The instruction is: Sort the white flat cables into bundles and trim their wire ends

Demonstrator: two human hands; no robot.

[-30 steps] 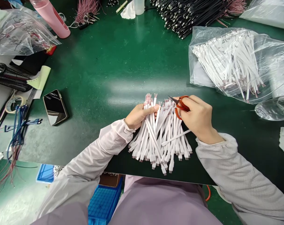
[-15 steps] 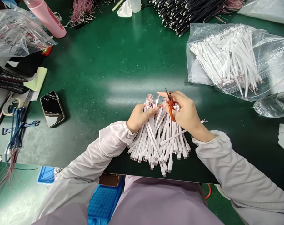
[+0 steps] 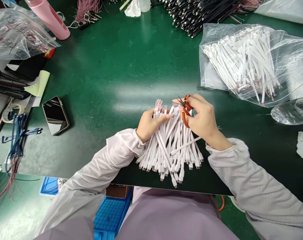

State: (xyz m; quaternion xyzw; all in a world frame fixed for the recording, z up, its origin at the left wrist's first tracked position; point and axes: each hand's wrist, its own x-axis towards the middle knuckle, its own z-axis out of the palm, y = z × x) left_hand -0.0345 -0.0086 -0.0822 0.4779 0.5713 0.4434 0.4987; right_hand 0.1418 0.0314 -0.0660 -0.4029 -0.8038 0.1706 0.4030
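Note:
My left hand (image 3: 152,125) is shut around the top of a thick bundle of flat white cables (image 3: 172,153). Fine pinkish wire ends stick out above my thumb, and white connectors fan out toward me at the lower end. My right hand (image 3: 202,115) holds small orange-handled snips (image 3: 186,111), their steel tips (image 3: 181,101) right by the wire ends at the top of the bundle. The fingers hide part of the handles. One loose cable lies across the bundle under my right wrist.
A clear plastic bag of white cables (image 3: 243,63) lies to the right, with black cables (image 3: 198,13) behind. On the green mat (image 3: 96,66) are a phone (image 3: 55,115), a pink bottle (image 3: 47,16) and blue cables (image 3: 16,140). A blue crate (image 3: 111,213) sits below the edge.
My right hand has turned the snips from pointing left to pointing up and left, and moved them along the wire ends. The view has shifted slightly.

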